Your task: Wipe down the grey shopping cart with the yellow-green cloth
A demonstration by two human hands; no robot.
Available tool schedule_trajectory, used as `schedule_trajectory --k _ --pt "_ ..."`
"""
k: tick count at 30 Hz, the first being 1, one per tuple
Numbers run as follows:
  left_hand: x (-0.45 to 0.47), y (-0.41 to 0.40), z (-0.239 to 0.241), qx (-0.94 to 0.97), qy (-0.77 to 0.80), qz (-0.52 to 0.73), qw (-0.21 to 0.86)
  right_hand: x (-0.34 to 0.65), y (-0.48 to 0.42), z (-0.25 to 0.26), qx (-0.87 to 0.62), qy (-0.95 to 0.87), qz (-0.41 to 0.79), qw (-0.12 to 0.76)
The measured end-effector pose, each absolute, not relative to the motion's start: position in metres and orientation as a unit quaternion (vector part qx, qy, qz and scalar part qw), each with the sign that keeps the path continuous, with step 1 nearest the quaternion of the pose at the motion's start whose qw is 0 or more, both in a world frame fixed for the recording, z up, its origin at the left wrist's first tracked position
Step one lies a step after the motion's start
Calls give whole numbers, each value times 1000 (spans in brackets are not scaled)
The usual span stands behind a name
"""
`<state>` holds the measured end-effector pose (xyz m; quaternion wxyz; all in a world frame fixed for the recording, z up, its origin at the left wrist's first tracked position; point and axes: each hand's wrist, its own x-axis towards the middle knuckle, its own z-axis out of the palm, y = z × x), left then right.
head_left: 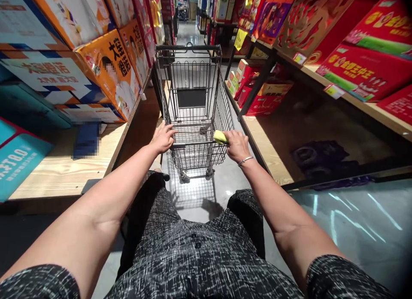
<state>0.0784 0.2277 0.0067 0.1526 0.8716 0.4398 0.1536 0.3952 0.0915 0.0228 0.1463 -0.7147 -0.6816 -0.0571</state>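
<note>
A grey wire shopping cart point(189, 143) stands upright in front of me, its basket holding nothing that I can see. At its near left corner rests my left hand point(163, 137), with fingers apart over the rim and no object in it. My right hand point(237, 145), wearing a bracelet at the wrist, is closed around a folded yellow cloth point(220, 137). The cloth lies at the cart's near right rim, with part of it hidden under my fingers. A dark panel point(192, 98) is fixed to the child-seat flap of the cart.
Shelves line both sides of a narrow aisle point(188, 35). Orange boxes point(111, 71) are stacked on the left, close to the cart. Red gift boxes point(370, 69) fill the upper right shelf; a wooden lower shelf point(262, 146) runs beside the cart. A teal box point(22, 157) lies near left.
</note>
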Motion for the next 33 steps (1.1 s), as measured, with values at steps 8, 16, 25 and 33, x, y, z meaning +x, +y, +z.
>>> schedule_trajectory --k 8,16,25,33 --pt "161 168 27 874 450 80 163 366 91 -74 -635 -713 -154 253" --pt "152 182 16 866 456 110 173 351 64 -143 -615 -780 28 110" --pt "135 193 18 888 430 69 151 379 81 -84 -635 -737 -65 222" --pt "137 192 13 883 430 97 162 393 109 -4 -575 -733 -73 356"
